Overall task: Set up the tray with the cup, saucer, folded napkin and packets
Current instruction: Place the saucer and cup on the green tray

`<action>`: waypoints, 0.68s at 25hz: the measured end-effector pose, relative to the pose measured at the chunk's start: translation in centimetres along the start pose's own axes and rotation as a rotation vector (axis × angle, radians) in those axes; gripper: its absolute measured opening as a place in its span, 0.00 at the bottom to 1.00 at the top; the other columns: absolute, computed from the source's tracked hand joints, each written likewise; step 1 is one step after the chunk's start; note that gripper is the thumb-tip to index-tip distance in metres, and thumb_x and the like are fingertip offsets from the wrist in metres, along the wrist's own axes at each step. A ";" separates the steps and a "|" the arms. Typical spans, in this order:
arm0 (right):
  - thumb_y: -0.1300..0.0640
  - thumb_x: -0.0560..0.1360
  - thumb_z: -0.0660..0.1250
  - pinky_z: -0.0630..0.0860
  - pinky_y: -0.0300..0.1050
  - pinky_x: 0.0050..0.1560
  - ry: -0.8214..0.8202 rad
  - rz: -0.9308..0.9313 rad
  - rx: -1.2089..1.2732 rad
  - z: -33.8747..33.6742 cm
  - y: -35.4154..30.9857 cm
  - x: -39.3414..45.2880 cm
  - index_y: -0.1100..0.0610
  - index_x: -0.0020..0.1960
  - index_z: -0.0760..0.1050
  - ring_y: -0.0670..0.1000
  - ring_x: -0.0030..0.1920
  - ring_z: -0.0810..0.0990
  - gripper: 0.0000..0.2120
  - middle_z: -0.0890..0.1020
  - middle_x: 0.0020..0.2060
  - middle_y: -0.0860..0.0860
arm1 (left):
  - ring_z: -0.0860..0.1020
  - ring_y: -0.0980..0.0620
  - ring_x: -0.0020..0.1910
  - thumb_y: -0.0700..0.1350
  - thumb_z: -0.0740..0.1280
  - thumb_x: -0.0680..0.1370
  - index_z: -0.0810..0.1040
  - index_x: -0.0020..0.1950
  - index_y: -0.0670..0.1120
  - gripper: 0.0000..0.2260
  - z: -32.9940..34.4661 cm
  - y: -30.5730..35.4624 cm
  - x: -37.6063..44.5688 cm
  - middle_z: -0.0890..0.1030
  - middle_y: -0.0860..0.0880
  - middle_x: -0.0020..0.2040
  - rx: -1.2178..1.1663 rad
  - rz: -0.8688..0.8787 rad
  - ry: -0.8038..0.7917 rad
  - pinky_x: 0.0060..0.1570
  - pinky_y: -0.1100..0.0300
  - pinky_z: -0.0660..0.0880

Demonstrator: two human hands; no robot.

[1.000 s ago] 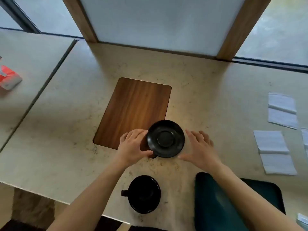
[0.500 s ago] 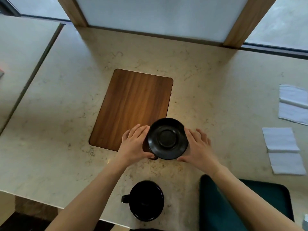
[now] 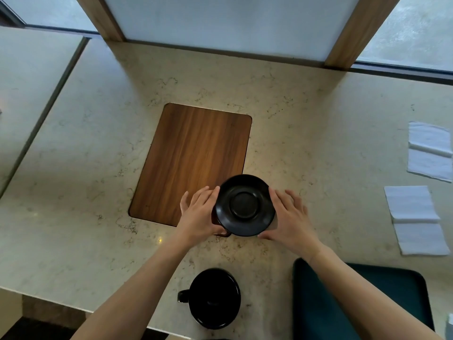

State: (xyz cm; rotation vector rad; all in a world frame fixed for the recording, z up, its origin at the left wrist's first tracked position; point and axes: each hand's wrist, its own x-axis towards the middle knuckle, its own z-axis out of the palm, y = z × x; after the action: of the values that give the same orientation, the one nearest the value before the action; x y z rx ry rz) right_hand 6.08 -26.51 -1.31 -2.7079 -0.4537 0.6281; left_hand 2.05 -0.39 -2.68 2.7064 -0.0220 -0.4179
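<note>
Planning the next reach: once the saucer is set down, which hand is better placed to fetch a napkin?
Probably the right hand: the white napkins lie on the counter to its right, with nothing between. The left hand would have to cross over the saucer.

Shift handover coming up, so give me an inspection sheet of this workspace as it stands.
Surface: pale marbled table, second table abutting at left.
Job's things: wooden tray bare except at its near right corner, where the black saucer sits on top of a dark cup whose handle peeks out below. White napkins lie at the right. Packets: nothing seen for certain.
Clutter: second black cup at the near edge.
Grip: left hand and right hand flank the saucer, fingers against its rim.
Cables: nothing seen.
Surroundings: frosted panel in a wooden frame, windows, green chair seat.
</note>
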 end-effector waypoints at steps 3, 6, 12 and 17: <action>0.32 0.62 0.72 0.49 0.55 0.73 0.008 0.006 -0.010 -0.1 -0.2 -0.1 0.49 0.78 0.42 0.54 0.75 0.42 0.58 0.55 0.76 0.48 | 0.48 0.54 0.77 0.59 0.76 0.66 0.52 0.78 0.50 0.49 -0.1 0.3 -0.1 0.61 0.52 0.76 0.020 0.001 0.013 0.72 0.43 0.35; 0.33 0.61 0.73 0.51 0.56 0.73 0.020 0.008 0.005 -0.4 -0.2 -0.3 0.49 0.78 0.43 0.54 0.75 0.44 0.58 0.56 0.76 0.49 | 0.48 0.54 0.77 0.59 0.76 0.66 0.52 0.78 0.50 0.49 -0.4 0.6 -0.3 0.62 0.52 0.75 0.029 0.022 0.047 0.72 0.43 0.35; 0.32 0.60 0.73 0.55 0.57 0.71 0.089 0.002 -0.010 -2.1 0.0 -1.7 0.48 0.77 0.44 0.55 0.73 0.48 0.58 0.60 0.73 0.49 | 0.47 0.53 0.77 0.62 0.73 0.67 0.51 0.78 0.50 0.48 -1.4 2.2 -0.7 0.62 0.52 0.75 0.052 0.056 0.080 0.72 0.41 0.36; 0.33 0.59 0.74 0.56 0.57 0.71 0.148 -0.038 -0.014 -3.9 0.7 -4.3 0.47 0.77 0.45 0.56 0.72 0.49 0.58 0.60 0.72 0.48 | 0.48 0.52 0.77 0.65 0.70 0.68 0.52 0.78 0.50 0.46 -2.2 4.9 -2.2 0.62 0.52 0.75 0.068 0.084 0.125 0.72 0.40 0.37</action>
State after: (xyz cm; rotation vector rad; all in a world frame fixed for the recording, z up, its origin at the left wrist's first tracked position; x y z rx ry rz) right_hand 4.38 -29.65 3.33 -2.7274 -0.4715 0.4121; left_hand 0.82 -3.87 1.78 2.7817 -0.1162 -0.2266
